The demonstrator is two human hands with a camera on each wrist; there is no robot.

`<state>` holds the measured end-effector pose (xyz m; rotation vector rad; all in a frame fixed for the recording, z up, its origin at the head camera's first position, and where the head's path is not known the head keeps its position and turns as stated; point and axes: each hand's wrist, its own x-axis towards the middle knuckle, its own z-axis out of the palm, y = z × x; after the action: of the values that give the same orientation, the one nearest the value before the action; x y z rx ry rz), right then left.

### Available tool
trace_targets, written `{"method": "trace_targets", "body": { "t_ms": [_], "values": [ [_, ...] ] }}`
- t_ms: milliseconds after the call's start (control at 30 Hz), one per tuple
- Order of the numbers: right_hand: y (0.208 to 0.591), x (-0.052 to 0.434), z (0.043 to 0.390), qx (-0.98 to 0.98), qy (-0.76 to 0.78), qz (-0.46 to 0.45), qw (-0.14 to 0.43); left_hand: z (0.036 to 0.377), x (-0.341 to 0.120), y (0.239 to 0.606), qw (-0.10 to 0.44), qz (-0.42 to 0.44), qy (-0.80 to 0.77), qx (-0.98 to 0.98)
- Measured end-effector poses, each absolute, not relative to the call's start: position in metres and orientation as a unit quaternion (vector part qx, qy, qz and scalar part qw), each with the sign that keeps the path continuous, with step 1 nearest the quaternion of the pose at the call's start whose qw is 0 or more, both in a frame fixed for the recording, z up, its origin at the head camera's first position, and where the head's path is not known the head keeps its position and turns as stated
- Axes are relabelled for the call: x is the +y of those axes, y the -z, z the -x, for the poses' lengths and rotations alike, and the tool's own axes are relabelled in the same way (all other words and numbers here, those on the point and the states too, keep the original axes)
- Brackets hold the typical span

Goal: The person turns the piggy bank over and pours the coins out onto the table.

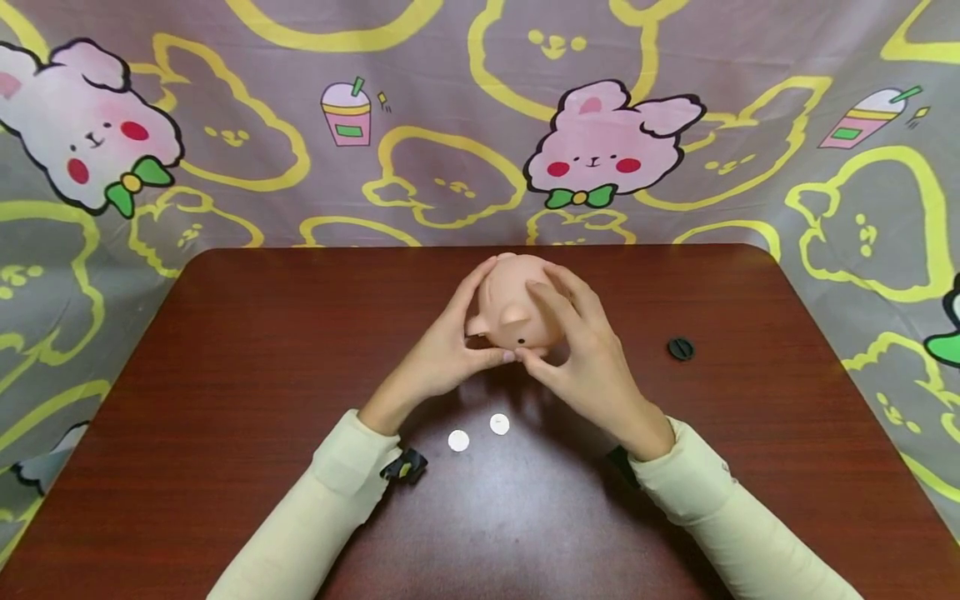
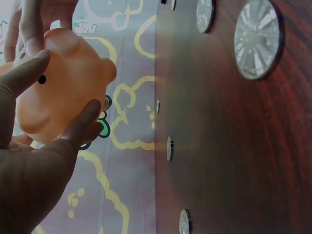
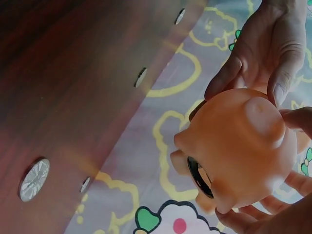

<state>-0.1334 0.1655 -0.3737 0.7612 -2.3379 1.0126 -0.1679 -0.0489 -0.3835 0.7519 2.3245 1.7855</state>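
Note:
A peach-coloured piggy bank (image 1: 517, 287) is held up over the table between both hands, its snout toward me. My left hand (image 1: 446, 346) grips its left side, thumb near the face. On the other side my right hand (image 1: 596, 358) grips it with spread, bent fingers, the thumb tips meeting at the front. A dark-rimmed round hole (image 3: 200, 176) shows in its underside in the right wrist view. Two shiny coins (image 1: 479, 432) lie in front of the hands; the left wrist view shows several, including a large near coin (image 2: 258, 39).
A round black plug (image 1: 681, 348) with a slot lies to the right on the dark wooden table (image 1: 300, 317). A patterned cloth (image 1: 450, 100) hangs behind and at the sides. A small black device (image 1: 405, 465) sits at the left wrist.

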Motion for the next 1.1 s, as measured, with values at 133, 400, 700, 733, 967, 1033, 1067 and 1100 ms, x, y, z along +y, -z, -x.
{"method": "trace_targets", "body": {
  "t_ms": [133, 400, 700, 733, 967, 1033, 1067, 1100],
  "values": [
    [0.374, 0.165, 0.133, -0.860, -0.342, -0.282, 0.254, 0.168, -0.048, 0.385, 0.066, -0.245, -0.601, 0.758],
    [0.373, 0.166, 0.137, -0.842, -0.416, -0.262, 0.223, 0.167, -0.048, 0.384, 0.066, -0.234, -0.613, 0.752],
    [0.368, 0.172, 0.141, -0.811, -0.566, -0.114, 0.094, 0.165, -0.044, 0.383, 0.105, -0.214, -0.672, 0.702],
    [0.367, 0.173, 0.142, -0.804, -0.582, -0.098, 0.075, 0.166, -0.043, 0.383, 0.103, -0.212, -0.670, 0.704],
    [0.364, 0.178, 0.152, -0.733, -0.676, 0.003, -0.071, 0.167, -0.042, 0.383, 0.096, -0.202, -0.645, 0.730],
    [0.366, 0.179, 0.155, -0.727, -0.681, 0.014, -0.091, 0.168, -0.042, 0.384, 0.101, -0.200, -0.641, 0.734],
    [0.367, 0.179, 0.156, -0.725, -0.682, 0.016, -0.098, 0.168, -0.042, 0.386, 0.104, -0.200, -0.640, 0.735],
    [0.368, 0.180, 0.156, -0.724, -0.682, 0.018, -0.103, 0.169, -0.042, 0.387, 0.107, -0.199, -0.640, 0.735]
  ]
}}
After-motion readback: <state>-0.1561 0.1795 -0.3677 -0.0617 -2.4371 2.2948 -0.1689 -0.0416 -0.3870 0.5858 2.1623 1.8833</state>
